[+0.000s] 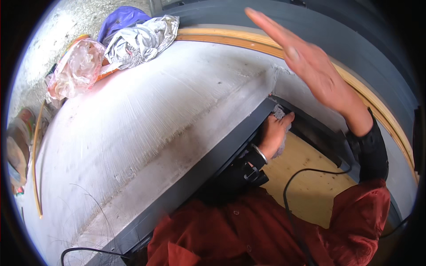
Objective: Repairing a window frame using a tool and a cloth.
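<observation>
My left hand (274, 134) is closed on a grey rag (279, 111), which shows above the fingers and again below the hand near the wrist. It rests at the inner corner of a dark grey frame (239, 135), by the frame's recessed edge. A silver bangle (259, 153) and a black band sit at that wrist. My right hand (316, 73) is raised farther up and to the right, over a light wall and a wooden strip. Its fingers are stretched out together, and nothing is in it.
A broad whitish surface (146, 106) fills the left. On its far edge lie a silver-grey cloth (142, 40), a purple bag (122, 20) and a crumpled clear plastic bag (80, 66). A thin stick (35, 164) is at far left. A black cable (286, 190) crosses a yellowish panel (306, 155).
</observation>
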Demonstrator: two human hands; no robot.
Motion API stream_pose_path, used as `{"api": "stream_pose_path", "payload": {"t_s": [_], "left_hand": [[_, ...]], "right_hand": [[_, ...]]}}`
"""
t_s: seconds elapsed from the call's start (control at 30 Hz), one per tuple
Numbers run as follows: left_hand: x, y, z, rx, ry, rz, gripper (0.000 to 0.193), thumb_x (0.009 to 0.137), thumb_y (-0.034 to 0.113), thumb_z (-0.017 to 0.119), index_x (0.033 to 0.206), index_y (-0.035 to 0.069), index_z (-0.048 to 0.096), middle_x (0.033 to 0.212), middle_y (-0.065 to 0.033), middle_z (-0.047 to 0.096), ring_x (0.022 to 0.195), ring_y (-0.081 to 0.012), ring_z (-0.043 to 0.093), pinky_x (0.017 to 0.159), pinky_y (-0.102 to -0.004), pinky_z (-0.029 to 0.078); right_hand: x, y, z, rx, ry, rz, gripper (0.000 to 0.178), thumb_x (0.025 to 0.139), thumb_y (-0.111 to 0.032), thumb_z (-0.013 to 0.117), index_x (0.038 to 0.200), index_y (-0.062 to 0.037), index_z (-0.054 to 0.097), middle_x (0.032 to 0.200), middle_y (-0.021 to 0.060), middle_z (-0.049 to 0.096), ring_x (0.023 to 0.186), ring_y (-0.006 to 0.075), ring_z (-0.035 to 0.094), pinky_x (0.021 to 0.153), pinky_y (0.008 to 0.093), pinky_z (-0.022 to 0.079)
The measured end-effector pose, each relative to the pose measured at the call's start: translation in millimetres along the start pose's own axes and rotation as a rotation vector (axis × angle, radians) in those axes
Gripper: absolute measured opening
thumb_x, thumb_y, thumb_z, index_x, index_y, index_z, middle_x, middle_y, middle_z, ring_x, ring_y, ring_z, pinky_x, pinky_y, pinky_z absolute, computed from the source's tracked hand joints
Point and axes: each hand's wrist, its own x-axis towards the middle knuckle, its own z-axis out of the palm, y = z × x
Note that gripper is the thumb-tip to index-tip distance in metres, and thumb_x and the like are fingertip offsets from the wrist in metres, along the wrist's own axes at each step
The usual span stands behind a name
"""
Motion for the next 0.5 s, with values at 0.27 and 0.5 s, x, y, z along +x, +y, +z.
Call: {"api": "stream_pose_path", "payload": {"t_s": [0.27,0.5], "left_hand": [[-5,5,0,0.094,0.044,0.124,0.018,0.085,0.015,0.060,0.093,-0.001,0.064,0.084,-0.0061,0.065,0.076,-0.0109,0.054,0.072,-0.0288,0.045],[-5,12,-6,0.235,-0.082,-0.105,0.019,0.085,0.015,0.059,0.093,-0.002,0.062,0.081,-0.0100,0.063,0.075,-0.0176,0.055,0.071,-0.0334,0.045]], "right_hand": [[51,34,124,0.063,-0.512,-0.139,0.068,0.097,-0.057,0.024,0.147,-0.0108,0.026,0.153,0.0073,0.025,0.142,0.0221,0.019,0.115,0.0399,0.017],[52,65,87,0.575,-0.351,0.188,0.079,0.092,-0.067,0.009,0.146,-0.0132,0.028,0.152,0.0103,0.025,0.142,0.0270,0.017,0.117,0.0423,0.012]]}}
